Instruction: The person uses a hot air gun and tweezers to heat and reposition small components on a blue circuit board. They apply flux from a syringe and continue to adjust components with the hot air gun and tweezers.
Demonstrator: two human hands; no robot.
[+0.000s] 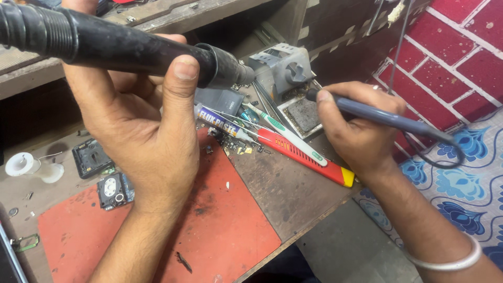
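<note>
Left hand (141, 120), centre-left of frame, fingers wrapped around a black hot-air wand (105, 44); right hand (356, 131) pinches a soldering iron (387, 118).

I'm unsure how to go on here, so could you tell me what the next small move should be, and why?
Probably lower the hot-air wand in the left hand toward the small circuit board by the flux syringe. Its nozzle sits well above the bench, while the soldering iron in the right hand rests near the grey stand.
</note>
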